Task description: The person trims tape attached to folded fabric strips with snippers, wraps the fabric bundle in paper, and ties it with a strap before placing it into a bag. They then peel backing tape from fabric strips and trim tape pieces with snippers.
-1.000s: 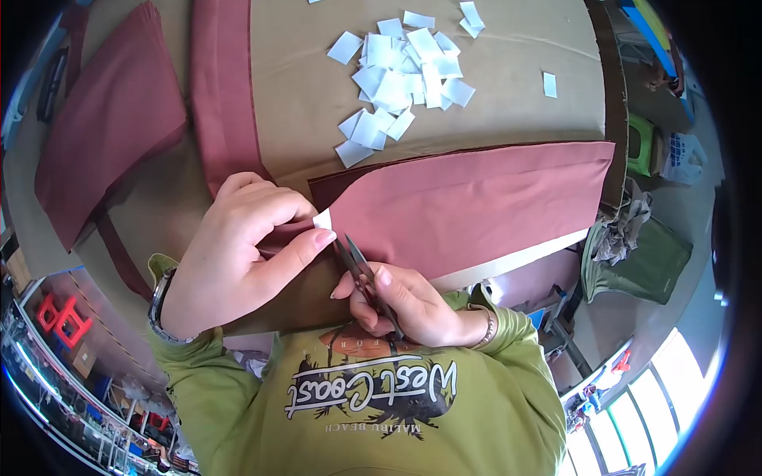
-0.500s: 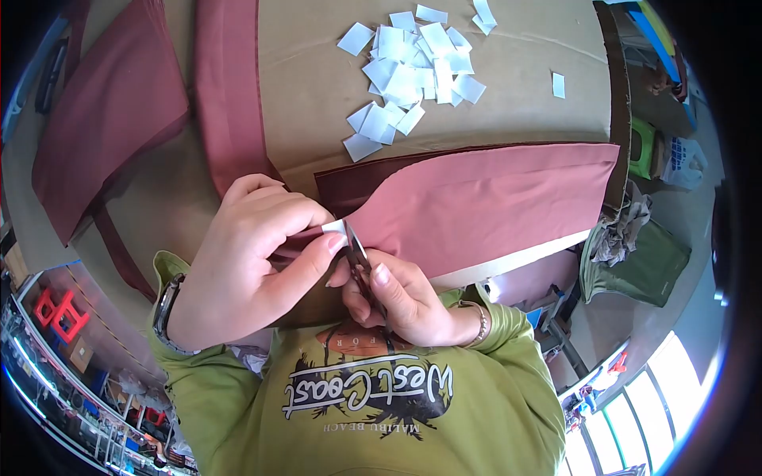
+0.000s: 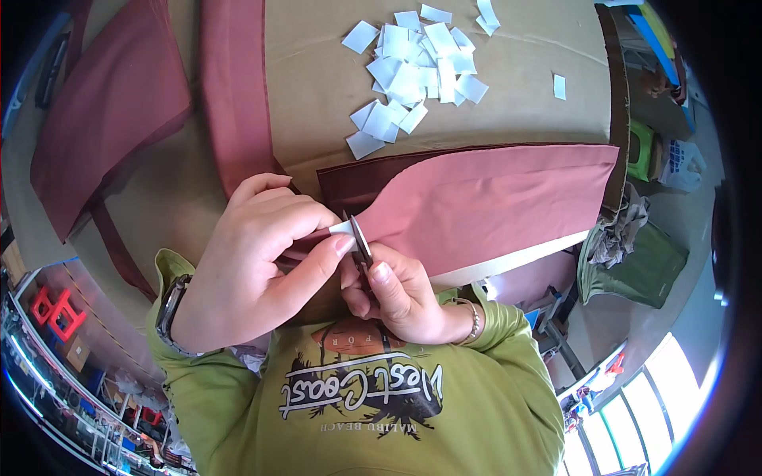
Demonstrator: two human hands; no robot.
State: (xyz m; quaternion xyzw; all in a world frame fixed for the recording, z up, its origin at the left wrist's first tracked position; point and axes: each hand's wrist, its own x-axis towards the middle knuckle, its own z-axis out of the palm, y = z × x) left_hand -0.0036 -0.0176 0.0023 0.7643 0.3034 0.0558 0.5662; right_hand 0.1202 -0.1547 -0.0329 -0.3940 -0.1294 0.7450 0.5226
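Between the thumb and fingers of my left hand [image 3: 274, 258] a small white label [image 3: 342, 228] is pinched against the edge of a pink fabric piece [image 3: 492, 206]. My right hand [image 3: 405, 293] is closed round dark scissors [image 3: 360, 244], partly hidden by its fingers. The blades point up and lie at the right end of the label, near my left thumb tip. The fabric spreads rightward along the table's near edge, with a darker layer beneath. Beyond it lies a loose pile of white labels [image 3: 413, 67].
A folded pink strip [image 3: 238, 87] runs up the brown table surface [image 3: 317, 95]. More dark pink fabric [image 3: 111, 111] lies at left. One single label [image 3: 559, 86] sits right of the pile. A green stool [image 3: 641, 151] and a green chair [image 3: 635, 262] stand at right.
Both hands have shifted slightly right. The scissors, lower and right of the label a second ago, now have their blades at its right end. The label has turned more level.
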